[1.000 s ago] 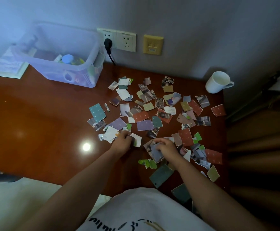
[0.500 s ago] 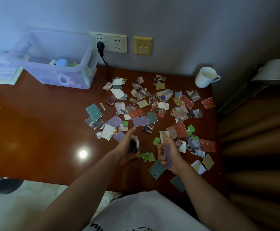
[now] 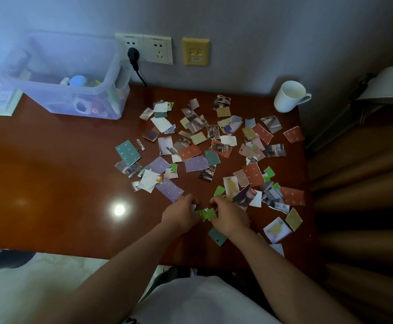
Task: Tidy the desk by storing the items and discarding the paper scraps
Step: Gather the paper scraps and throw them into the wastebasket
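Head view: left hand (image 3: 179, 216) and right hand (image 3: 231, 218) at lower centre of frame, both curled, pinching small green paper scraps (image 3: 206, 213) between them, low over the dark red-brown wooden bench (image 3: 50, 171). Torn coloured paper scraps (image 3: 196, 163) mostly uncollected, spread centre to right. Clear plastic storage bin (image 3: 39, 99) at upper left holds items; white ceramic mug (image 3: 289, 97) at upper right not stored. Judged early stage, most of the clearing left.
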